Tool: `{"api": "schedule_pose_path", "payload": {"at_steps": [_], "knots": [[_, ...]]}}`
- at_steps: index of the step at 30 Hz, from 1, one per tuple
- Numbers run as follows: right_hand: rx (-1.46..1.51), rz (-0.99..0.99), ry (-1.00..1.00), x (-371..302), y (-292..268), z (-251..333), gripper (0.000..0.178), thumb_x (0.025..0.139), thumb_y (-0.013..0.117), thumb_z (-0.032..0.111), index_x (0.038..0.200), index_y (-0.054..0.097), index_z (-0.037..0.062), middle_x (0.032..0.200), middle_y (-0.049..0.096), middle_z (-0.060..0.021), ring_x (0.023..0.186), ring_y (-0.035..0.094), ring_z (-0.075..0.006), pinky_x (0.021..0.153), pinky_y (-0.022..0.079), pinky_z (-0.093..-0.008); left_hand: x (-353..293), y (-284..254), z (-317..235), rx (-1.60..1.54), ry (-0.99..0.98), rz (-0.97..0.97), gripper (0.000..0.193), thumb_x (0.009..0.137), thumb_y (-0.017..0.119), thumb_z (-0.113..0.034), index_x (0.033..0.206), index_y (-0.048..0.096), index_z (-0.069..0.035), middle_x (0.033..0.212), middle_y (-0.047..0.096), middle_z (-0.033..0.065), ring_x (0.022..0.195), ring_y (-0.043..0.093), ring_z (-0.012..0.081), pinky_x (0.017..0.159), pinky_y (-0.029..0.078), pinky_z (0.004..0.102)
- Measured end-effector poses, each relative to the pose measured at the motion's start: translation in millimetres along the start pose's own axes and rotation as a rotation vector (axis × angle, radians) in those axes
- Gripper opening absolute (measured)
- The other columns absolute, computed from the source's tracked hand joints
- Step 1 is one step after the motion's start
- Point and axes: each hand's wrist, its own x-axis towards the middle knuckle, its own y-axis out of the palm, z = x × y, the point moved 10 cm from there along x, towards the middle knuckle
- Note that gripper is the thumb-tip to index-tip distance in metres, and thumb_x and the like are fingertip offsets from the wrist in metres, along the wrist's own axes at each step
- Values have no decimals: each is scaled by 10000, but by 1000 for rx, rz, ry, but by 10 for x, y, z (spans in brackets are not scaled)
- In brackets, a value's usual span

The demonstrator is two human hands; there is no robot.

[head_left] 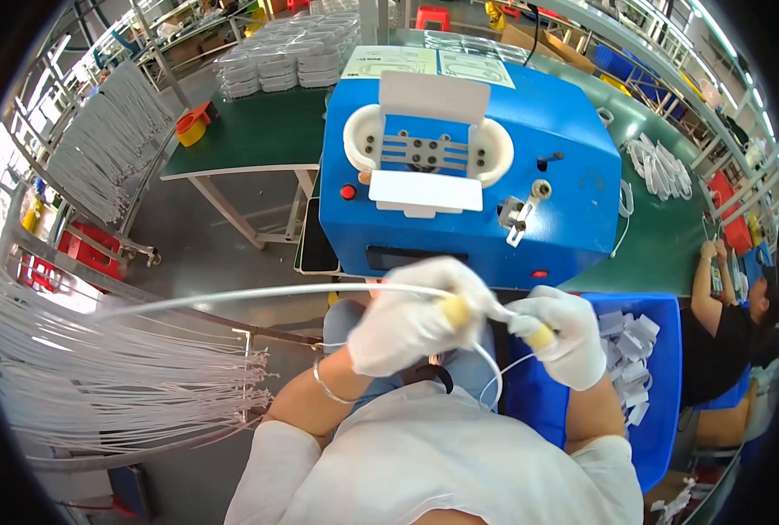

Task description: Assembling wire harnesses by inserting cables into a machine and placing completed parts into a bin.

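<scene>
A white cable (275, 291) stretches from the left toward my gloved left hand (415, 322), whose fingers are closed around it. Beside it, my gloved right hand (566, 337) pinches a white part of the cable close to the left fingertips; the exact end piece is too blurred to make out. Below both hands a loop of cable hangs in front of my white shirt. Yellow covers show on a finger or thumb of each hand. Just beyond the hands stands a blue machine (459, 236) with a white fixture (429, 188) on top.
At my right is a blue bin (676, 376) of white plastic pieces (627, 350). Bundled white cables (127, 376) hang on a rack at left. Stacked clear trays (289, 57) and a tape dispenser (195, 124) lie on the green table (241, 144). A person (722, 324) works far right.
</scene>
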Motion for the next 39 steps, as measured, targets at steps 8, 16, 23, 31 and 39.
{"api": "schedule_pose_path", "payload": {"at_steps": [8, 16, 23, 31, 39], "knots": [[-91, -360, 310, -523, -851, -730, 85, 808, 660, 87, 770, 664, 11, 662, 504, -15, 581, 469, -86, 531, 356, -231, -335, -1206, -702, 46, 360, -625, 258, 931, 569, -231, 918, 588, 26, 556, 444, -20, 413, 295, 16, 389, 218, 161], [23, -504, 421, -821, -1141, -1046, 182, 864, 624, 142, 768, 639, -12, 667, 445, 34, 553, 361, -36, 501, 249, -192, -156, -1157, -975, 304, 346, -684, 187, 899, 611, -167, 958, 573, 7, 655, 527, -5, 434, 342, -2, 390, 242, 141], [-62, -551, 346, -814, -1243, -1087, 213, 893, 610, 194, 806, 630, 0, 629, 410, 43, 475, 343, -6, 432, 237, -171, 6, -1235, -932, 287, 353, -683, 77, 879, 618, -38, 923, 557, -19, 756, 615, 36, 483, 420, -9, 393, 270, 142], [-252, -637, 264, -734, -1752, -1058, 183, 907, 554, 149, 784, 619, 29, 665, 504, 34, 495, 353, -11, 445, 238, -193, -82, -1096, -1013, 750, 547, -787, 125, 828, 641, 31, 921, 573, -17, 838, 651, 42, 753, 603, 66, 655, 496, 212], [-394, -632, 148, 210, -2460, -1250, 142, 855, 608, 164, 855, 682, 44, 632, 532, 21, 532, 436, -51, 489, 321, -225, -248, -1010, -1069, 1014, 548, -866, 433, 856, 627, -31, 1272, 504, -45, 734, 612, 35, 669, 539, 64, 635, 466, 219]]}}
